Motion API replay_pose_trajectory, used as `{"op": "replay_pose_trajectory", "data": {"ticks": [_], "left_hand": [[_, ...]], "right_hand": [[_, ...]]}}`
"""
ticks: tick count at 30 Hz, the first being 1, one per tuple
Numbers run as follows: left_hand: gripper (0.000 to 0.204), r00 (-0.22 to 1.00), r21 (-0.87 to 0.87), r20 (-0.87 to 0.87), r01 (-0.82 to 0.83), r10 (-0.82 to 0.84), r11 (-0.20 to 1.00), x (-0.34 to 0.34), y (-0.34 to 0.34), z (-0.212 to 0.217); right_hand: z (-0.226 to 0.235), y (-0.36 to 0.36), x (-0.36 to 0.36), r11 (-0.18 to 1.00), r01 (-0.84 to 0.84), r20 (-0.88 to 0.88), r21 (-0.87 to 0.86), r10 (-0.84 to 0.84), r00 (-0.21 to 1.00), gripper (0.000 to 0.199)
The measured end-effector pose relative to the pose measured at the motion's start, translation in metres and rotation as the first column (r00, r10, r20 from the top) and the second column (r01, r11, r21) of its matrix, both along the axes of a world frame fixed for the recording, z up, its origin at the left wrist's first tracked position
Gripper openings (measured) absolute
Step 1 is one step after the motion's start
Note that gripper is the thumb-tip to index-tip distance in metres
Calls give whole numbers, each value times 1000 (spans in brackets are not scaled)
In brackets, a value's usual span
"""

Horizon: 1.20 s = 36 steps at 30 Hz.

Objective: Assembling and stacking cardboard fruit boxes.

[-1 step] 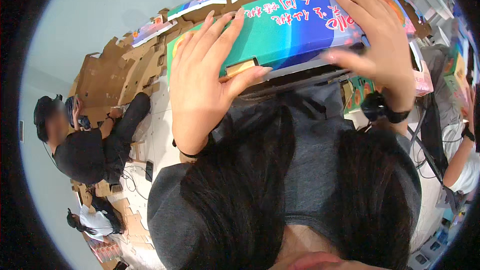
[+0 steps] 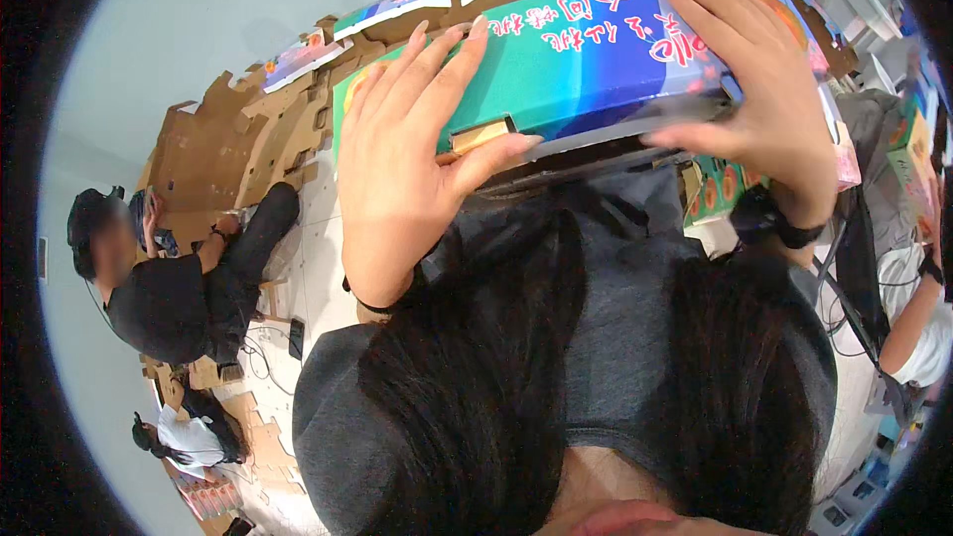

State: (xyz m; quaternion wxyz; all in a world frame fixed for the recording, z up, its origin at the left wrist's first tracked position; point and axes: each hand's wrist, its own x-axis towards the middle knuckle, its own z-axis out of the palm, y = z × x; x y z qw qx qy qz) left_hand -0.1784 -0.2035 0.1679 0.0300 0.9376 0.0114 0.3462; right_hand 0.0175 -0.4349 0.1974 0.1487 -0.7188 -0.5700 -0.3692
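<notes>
Lays left hand across left end of a green-and-blue box and right hand over its right end, with fingers spread open on both; has it just before the dark grey shirt, with brown cardboard at left; cannot see the surface beneath

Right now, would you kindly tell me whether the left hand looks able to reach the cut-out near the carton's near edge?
Most likely yes: the left hand lies spread on the green-and-blue carton, its thumb right beside the cut-out, and nothing else seems in the way.
</notes>
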Motion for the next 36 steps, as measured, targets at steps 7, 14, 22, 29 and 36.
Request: {"op": "replay_pose_trajectory", "data": {"ticks": [7,14,22,29,36], "left_hand": [[76,999,31,-13,31,-31,999,-6,-4,-4],[92,993,18,27,113,-113,993,2,14,-1],[87,995,10,45,93,-93,996,15,42,-8],[81,994,-146,-5,106,-108,984,18,59,-6],[80,995,-121,-34,91,-96,988,15,52,-5]], "right_hand": [[27,-27,9,922,-140,-286,-361,33,958,92],[21,-12,34,920,-279,-351,-276,173,920,82],[27,-17,-13,914,-398,-99,-82,390,916,49],[-42,-26,-25,828,-554,-691,-84,352,631,31],[-117,0,-16,927,105,-80,-361,-143,987,75]]}}
